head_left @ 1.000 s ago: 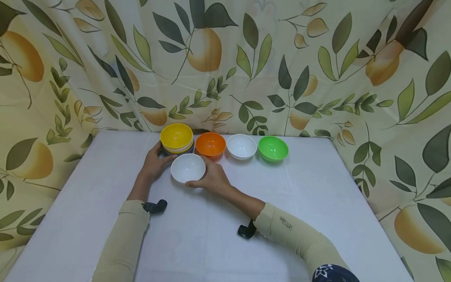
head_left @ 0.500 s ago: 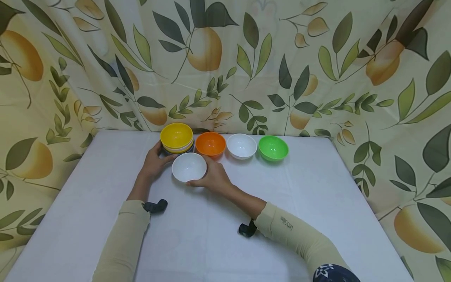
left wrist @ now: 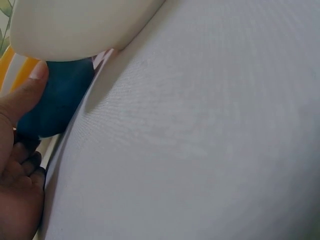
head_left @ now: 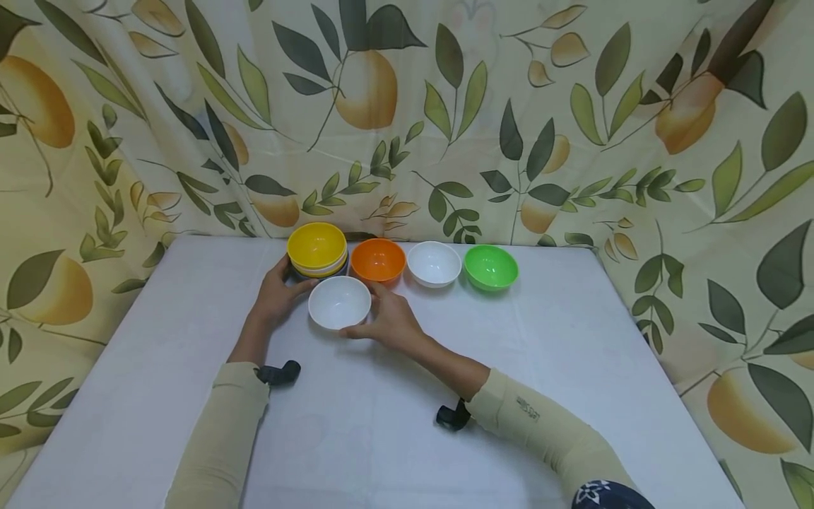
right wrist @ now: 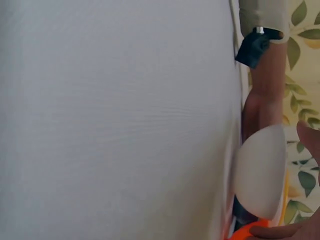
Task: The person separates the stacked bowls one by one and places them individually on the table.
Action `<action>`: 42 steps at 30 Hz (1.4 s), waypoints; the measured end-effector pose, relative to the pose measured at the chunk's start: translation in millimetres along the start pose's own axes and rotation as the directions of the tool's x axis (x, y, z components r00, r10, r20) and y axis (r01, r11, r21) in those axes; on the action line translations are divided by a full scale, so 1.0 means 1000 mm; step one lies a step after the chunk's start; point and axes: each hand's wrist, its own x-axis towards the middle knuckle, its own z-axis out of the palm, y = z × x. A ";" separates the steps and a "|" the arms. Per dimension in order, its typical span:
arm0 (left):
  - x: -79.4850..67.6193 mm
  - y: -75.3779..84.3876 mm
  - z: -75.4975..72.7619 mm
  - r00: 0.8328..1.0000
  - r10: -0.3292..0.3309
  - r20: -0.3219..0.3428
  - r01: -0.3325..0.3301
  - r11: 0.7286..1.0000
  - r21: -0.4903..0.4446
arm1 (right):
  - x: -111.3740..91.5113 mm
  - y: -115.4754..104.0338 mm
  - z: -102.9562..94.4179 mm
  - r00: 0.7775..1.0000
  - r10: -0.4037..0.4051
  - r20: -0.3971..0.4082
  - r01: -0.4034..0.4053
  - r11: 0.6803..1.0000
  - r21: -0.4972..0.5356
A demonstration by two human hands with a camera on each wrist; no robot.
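At the back left stands a stack of bowls (head_left: 318, 246): yellow on top, white and yellow edges below, dark blue at the bottom. My left hand (head_left: 276, 293) holds its left and near side, the thumb (left wrist: 31, 90) against the bowls. A white bowl (head_left: 340, 302) sits upright just in front of the stack. On its right is my right hand (head_left: 393, 322), thumb and fingers spread around the bowl's side. In the right wrist view a small gap shows between thumb (right wrist: 307, 137) and bowl; whether the fingers touch it I cannot tell.
To the right of the stack, an orange bowl (head_left: 378, 260), another white bowl (head_left: 434, 264) and a green bowl (head_left: 491, 267) stand in a row. They are near the back edge of the white-covered table (head_left: 509, 396). Behind hangs a patterned cloth (head_left: 470, 155).
My right hand has shifted slightly to the right relative to the white bowl, loosening round it. The bowl, the stack and my left hand look nearly unmoved.
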 end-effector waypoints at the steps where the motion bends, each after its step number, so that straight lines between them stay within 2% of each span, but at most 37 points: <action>1: 0.000 0.000 0.000 1.000 -0.001 -0.002 0.001 1.000 0.000 | -0.001 -0.001 -0.002 1.000 0.003 0.006 -0.003 1.000 -0.008; 6: 0.001 -0.002 0.000 1.000 0.023 0.001 -0.023 1.000 -0.017 | -0.005 -0.009 -0.012 1.000 0.011 0.012 -0.011 1.000 -0.024; 12: 0.001 -0.004 0.000 1.000 0.027 0.005 -0.027 1.000 -0.013 | 0.000 -0.020 -0.019 0.994 -0.052 -0.098 0.051 0.999 -0.014; 15: 0.000 -0.003 -0.001 1.000 0.021 0.007 -0.021 1.000 -0.009 | 0.009 -0.025 -0.020 0.991 -0.054 -0.121 0.051 0.998 -0.022; 18: 0.000 -0.004 -0.002 1.000 0.023 0.007 -0.023 1.000 -0.011 | 0.021 -0.029 -0.020 0.994 -0.035 -0.108 0.033 0.999 -0.021; 25: 0.000 -0.003 -0.003 1.000 0.016 0.023 -0.016 1.000 -0.005 | 0.053 -0.035 -0.015 0.991 -0.027 -0.132 0.014 0.995 -0.102; 31: 0.001 -0.001 -0.004 1.000 0.027 0.013 -0.027 1.000 -0.001 | 0.077 -0.044 -0.012 0.986 -0.059 -0.157 0.042 0.993 -0.111; 36: 0.000 0.001 -0.002 0.999 0.033 0.024 -0.033 0.999 -0.014 | 0.089 -0.043 -0.009 0.986 -0.057 -0.158 0.044 0.995 -0.085; 42: -0.003 0.001 -0.002 0.999 0.030 0.026 -0.030 1.000 -0.002 | 0.099 -0.036 -0.001 0.992 -0.029 -0.123 0.018 0.995 -0.096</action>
